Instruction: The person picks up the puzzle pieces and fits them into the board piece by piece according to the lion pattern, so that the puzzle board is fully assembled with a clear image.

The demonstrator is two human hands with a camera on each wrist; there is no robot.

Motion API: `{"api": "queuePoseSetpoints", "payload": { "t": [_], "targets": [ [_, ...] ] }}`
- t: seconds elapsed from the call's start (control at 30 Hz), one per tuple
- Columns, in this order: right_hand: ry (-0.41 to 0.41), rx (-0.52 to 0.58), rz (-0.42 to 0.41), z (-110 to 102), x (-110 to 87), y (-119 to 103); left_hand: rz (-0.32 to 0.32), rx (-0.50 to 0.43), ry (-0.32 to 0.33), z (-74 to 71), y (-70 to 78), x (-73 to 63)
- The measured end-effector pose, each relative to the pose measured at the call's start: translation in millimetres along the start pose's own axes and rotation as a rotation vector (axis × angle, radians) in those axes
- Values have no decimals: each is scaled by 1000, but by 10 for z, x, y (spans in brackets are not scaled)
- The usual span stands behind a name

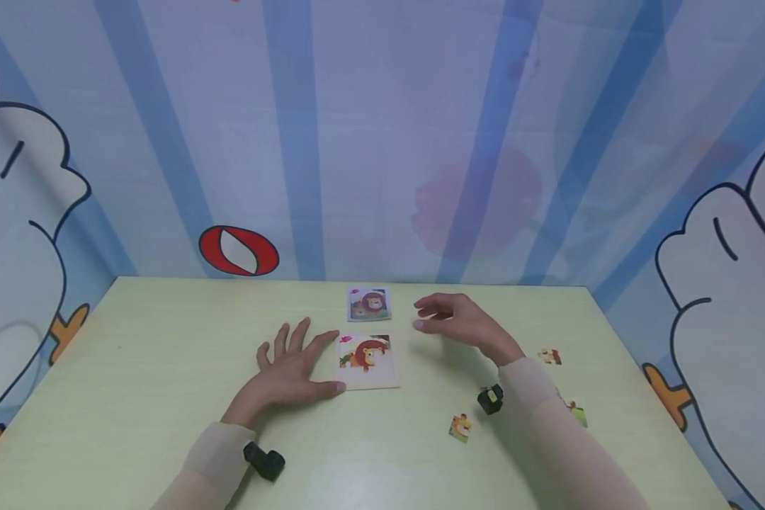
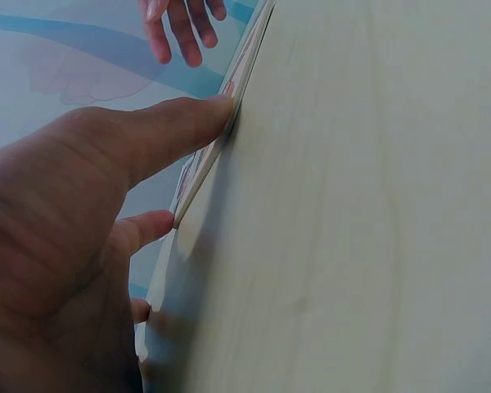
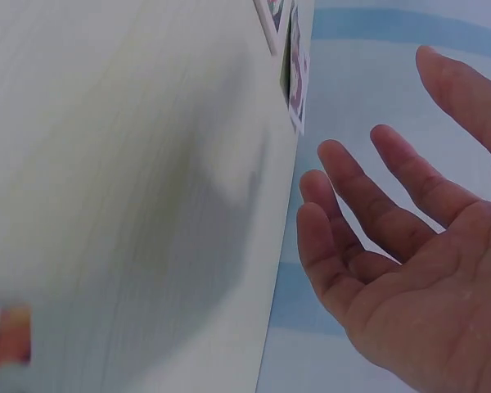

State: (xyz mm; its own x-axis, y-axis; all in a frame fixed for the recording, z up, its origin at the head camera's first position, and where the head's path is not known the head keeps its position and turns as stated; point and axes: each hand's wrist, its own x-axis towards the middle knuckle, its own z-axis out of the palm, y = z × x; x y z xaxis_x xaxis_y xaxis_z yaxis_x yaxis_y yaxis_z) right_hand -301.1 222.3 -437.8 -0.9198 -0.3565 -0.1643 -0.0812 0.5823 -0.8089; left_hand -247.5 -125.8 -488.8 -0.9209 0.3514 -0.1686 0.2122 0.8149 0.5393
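A white square puzzle board (image 1: 377,379) lies mid-table, its upper part covered by a partly assembled lion jigsaw (image 1: 365,352). My left hand (image 1: 288,375) is spread at the board's left side; its thumb touches the near left corner and its index fingertip the far left one. In the left wrist view the thumb (image 2: 176,131) lies against the board's thin edge. Raised over the table to the right of the board is my right hand (image 1: 462,322), fingers loosely bent and holding nothing. Behind the board lies a smaller picture card (image 1: 369,304) with the same lion.
Loose jigsaw pieces lie on the right: one piece (image 1: 460,428) near the front, another piece (image 1: 550,355) beyond the right wrist, and a green-edged piece (image 1: 576,413) partly behind the right sleeve. A printed curtain (image 1: 382,142) stands along the table's back edge.
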Motion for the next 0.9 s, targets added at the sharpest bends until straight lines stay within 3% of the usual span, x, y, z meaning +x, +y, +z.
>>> {"api": "queuePoseSetpoints", "payload": {
  "t": [0.9],
  "targets": [
    [68,-71,135,-530,-542,448,2,-17,6,39,-48,39]
  ]
}}
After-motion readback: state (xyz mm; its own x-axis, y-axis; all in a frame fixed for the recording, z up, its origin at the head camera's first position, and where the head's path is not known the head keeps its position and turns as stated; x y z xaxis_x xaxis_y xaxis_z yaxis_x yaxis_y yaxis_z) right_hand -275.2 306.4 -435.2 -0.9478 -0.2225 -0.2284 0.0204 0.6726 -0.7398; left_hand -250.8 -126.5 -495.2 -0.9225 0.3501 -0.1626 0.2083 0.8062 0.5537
